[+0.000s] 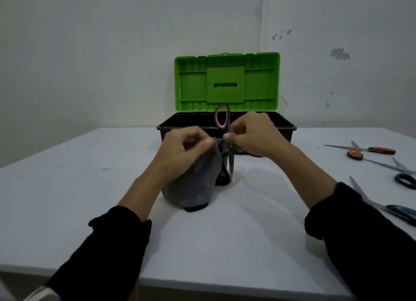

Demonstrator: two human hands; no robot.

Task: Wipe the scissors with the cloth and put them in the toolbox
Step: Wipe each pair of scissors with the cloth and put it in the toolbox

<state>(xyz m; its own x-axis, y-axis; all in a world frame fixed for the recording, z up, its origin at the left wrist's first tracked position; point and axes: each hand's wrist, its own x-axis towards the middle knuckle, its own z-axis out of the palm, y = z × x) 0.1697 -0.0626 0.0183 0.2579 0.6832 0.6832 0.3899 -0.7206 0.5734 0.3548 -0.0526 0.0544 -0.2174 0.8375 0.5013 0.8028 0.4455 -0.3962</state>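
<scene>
At frame centre, the right hand pinches upright red-and-black-handled steel scissors; the left hand grips a grey cloth, apparently round the blades, which could nick fingers.

We find no text, label, brand, number or sign that we can read anywhere in this view.
</scene>
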